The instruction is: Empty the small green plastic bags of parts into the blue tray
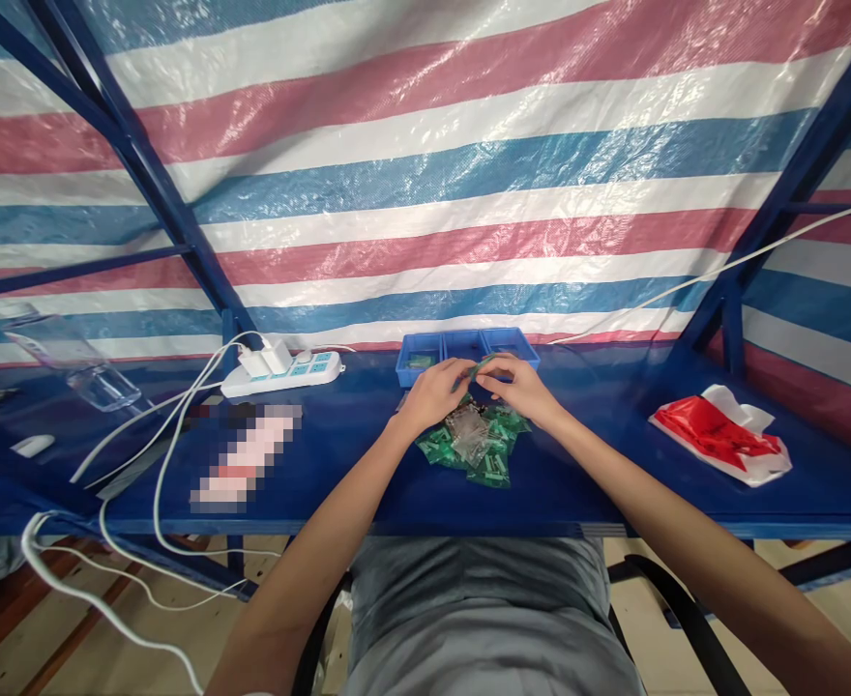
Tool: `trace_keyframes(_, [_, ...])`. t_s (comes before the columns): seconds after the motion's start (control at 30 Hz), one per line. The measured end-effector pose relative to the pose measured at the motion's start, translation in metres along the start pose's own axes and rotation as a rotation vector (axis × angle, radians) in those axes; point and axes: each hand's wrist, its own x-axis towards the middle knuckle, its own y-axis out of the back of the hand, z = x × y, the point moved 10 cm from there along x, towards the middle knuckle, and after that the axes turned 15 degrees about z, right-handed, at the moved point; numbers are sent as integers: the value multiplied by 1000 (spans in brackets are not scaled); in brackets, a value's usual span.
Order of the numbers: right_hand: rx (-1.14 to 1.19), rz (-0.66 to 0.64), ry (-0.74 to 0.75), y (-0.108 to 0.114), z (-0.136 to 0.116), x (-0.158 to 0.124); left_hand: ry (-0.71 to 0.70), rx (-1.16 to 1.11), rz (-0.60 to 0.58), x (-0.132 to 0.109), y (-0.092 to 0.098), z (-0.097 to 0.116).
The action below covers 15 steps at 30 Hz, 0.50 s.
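Note:
My left hand [434,392] and my right hand [521,387] meet just in front of a blue divided tray [532,350]. Between their fingertips they pinch a small green packet [479,368], partly hidden by the fingers. Beneath my hands lies a pile of green see-through packets [494,462] on the blue table [338,464]. A clear packet with greyish contents [468,432] rests on top of the pile. The tray's left compartment contains a small greenish item [420,361]; my hands cover part of the tray's front.
A white power strip [287,377] with plugged-in chargers sits at left, its cables [168,425] drooping over the table edge. A clear bottle [99,377] is farther left. At right lies a red and white tissue pack [722,435]. Striped sheeting [469,232] hangs behind the table.

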Motion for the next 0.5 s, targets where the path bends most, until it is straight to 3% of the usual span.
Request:
trace_keyframes(0.17, [4, 33, -89, 2, 7, 1, 59, 3, 3, 0, 4, -5])
trace_keyframes(0.33, [74, 66, -155, 6, 13, 1, 5, 41, -39, -2, -1, 0])
trace_keyframes(0.5, [157, 74, -217, 6, 16, 1, 22, 60, 0, 0, 2, -2])
